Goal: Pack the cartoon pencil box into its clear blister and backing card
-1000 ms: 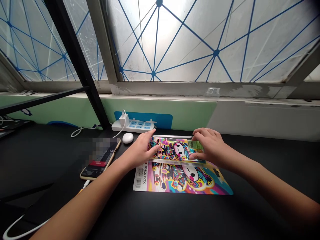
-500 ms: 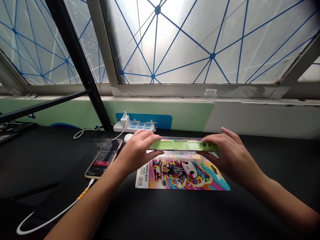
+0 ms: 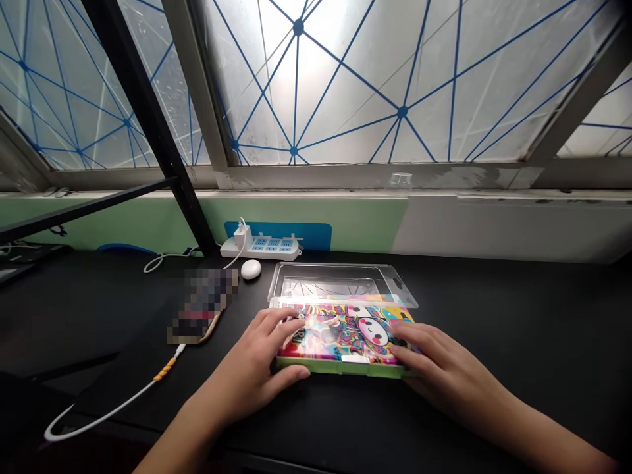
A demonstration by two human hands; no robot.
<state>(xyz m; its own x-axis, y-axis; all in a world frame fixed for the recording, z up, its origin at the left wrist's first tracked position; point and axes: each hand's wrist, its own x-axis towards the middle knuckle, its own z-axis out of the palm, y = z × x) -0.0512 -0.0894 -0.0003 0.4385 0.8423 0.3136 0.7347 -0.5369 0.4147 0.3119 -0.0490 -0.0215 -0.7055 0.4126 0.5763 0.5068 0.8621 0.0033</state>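
A pencil box [image 3: 330, 336] with a colourful cartoon lid and a green front side lies flat, its front toward me. My left hand [image 3: 257, 359] grips its left end, fingers on the lid and thumb at the front edge. At the right end, my right hand [image 3: 442, 365] holds the box with fingers over the lid; its thumb is hidden. Behind the box lies a clear plastic blister shell [image 3: 340, 283], open and see-through. A strip of the printed backing card [image 3: 405, 300] shows between shell and box; the rest is covered.
On the black desk [image 3: 533, 329], a phone [image 3: 205, 306] with blurred screen lies to the left, a white cable [image 3: 123, 401] plugged into it. Behind are a round white case [image 3: 251, 269] and a power strip [image 3: 271, 247]. A black metal post [image 3: 143, 112] rises at left, before the window.
Both hands have brought the pencil box down and toward me. It was held edge-on above the card; now its patterned lid faces up and the blister shell behind it is exposed.
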